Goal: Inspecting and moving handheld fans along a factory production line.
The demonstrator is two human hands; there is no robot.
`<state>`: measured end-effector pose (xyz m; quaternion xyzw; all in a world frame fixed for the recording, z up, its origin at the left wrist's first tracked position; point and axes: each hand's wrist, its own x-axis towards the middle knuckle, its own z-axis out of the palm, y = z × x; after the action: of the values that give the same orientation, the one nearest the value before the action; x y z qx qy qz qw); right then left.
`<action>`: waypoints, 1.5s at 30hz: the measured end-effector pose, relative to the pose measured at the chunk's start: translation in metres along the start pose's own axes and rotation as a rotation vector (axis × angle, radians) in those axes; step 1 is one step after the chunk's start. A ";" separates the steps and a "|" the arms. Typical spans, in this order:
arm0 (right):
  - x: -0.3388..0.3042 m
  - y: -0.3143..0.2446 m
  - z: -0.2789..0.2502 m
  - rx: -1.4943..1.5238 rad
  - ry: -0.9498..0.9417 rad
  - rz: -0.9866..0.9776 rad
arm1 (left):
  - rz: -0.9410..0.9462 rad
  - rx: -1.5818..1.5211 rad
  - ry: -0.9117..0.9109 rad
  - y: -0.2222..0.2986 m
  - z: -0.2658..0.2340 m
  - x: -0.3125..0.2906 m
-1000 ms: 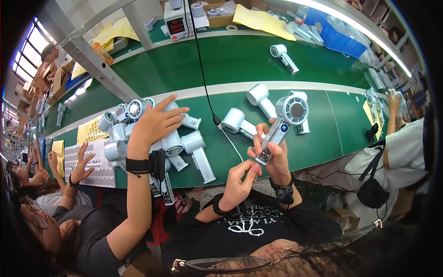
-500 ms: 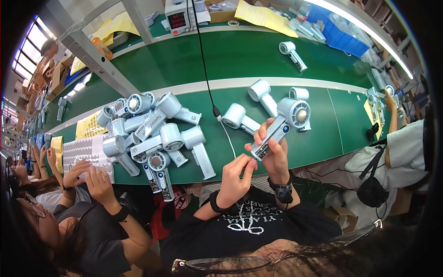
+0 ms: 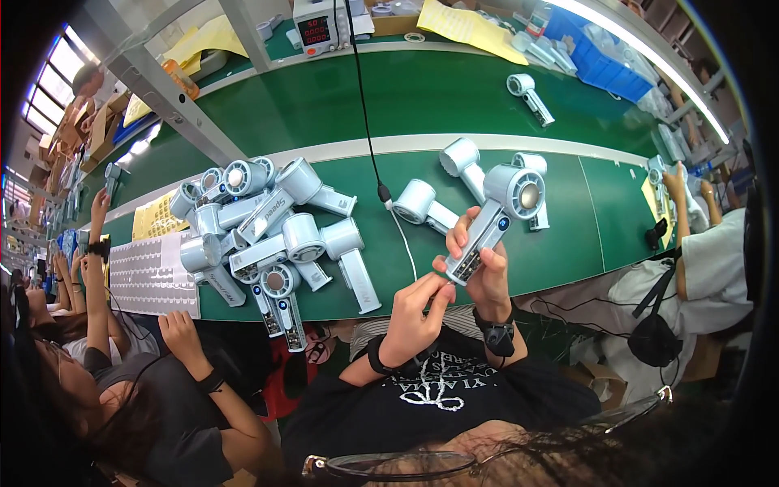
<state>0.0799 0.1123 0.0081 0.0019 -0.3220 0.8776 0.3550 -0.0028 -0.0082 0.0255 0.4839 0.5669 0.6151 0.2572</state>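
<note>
right hand: grip wrapped round fan | left hand: grip pressed together, contents unclear

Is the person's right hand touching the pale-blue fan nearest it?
Touching: the head view shows the right hand wrapped around the fan handle.

I see bright light from a long lamp and a window, and things bend near the dark edges.

Shirt and piled fans bear lettering, meter digits
</note>
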 end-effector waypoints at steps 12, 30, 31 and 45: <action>0.000 0.011 0.013 -0.147 0.153 -0.098 | -0.037 0.080 0.019 0.003 -0.001 0.003; 0.007 0.007 0.013 -0.360 0.099 -0.028 | -0.055 0.020 -0.052 -0.002 -0.008 0.005; 0.007 0.006 0.013 -0.360 0.100 -0.030 | -0.054 0.020 -0.054 -0.004 -0.008 0.004; 0.006 -0.010 0.013 -0.413 0.046 0.058 | -0.152 -0.080 -0.194 -0.018 -0.017 0.006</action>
<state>0.0785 0.1141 0.0257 -0.0999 -0.4867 0.8027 0.3299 -0.0245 -0.0069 0.0126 0.4863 0.5493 0.5661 0.3759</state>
